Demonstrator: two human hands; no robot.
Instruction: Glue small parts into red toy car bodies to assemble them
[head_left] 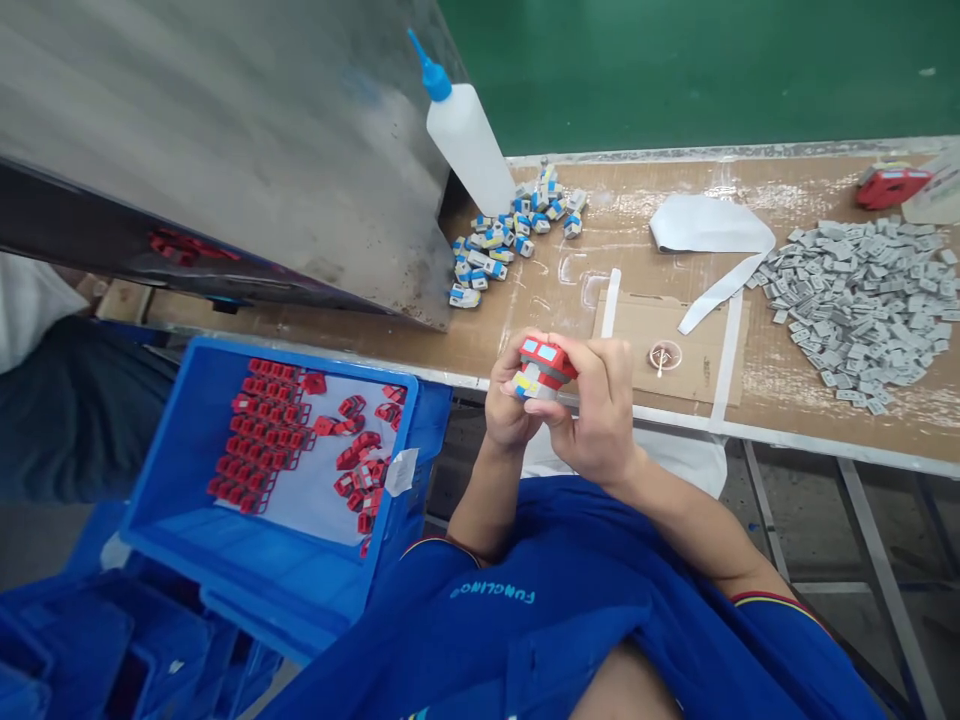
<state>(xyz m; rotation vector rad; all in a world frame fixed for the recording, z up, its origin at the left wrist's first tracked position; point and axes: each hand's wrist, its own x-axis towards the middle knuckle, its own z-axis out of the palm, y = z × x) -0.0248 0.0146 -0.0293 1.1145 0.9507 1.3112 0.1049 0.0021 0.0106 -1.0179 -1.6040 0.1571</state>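
Red toy was held from both sides
It sat between the left fingers and right fingers, both grasping it, near the desk edge.

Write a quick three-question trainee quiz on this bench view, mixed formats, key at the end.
1. True or false: the left hand and right hand both hold the red part.

2. Multiple choice: which of these is right next to the blue-and-white pieces?
A) the pile of grey pieces
B) the bottle
C) the small round dish

3. Fill in the colour: the rows of red parts lie in a ____ bin.

Key: 1. True; 2. B; 3. blue.
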